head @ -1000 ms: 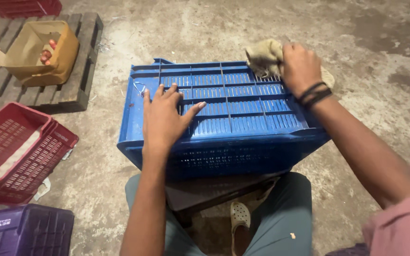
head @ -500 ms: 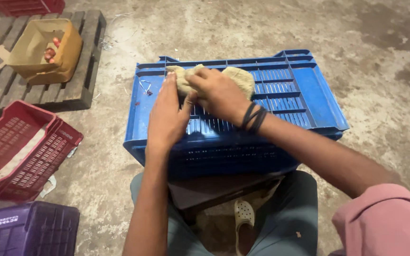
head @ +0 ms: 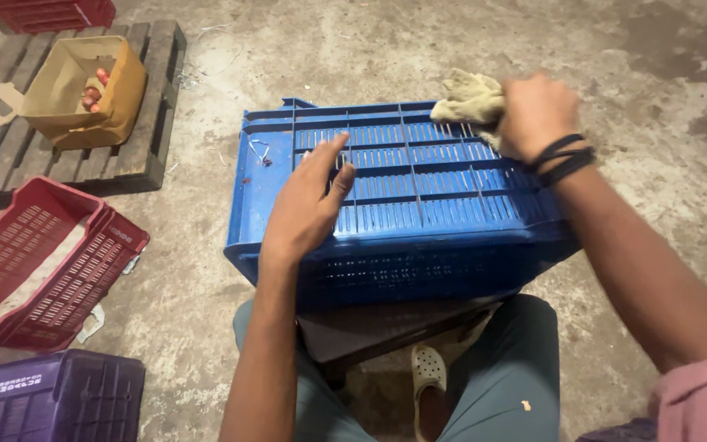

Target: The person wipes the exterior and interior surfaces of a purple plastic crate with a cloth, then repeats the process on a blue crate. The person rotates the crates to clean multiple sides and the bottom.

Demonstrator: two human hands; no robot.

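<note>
Your right hand (head: 538,115) bunches the rag (head: 470,102) at the far right corner of the upturned blue crate (head: 419,196), whose long axis runs left to right before you. Your left hand (head: 308,205), nearer you, lies spread and flat, pinning it.

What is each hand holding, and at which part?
Right hand grips a bunched rag at its right end. Left hand holds nothing, lying flat on the blue crate.
</note>
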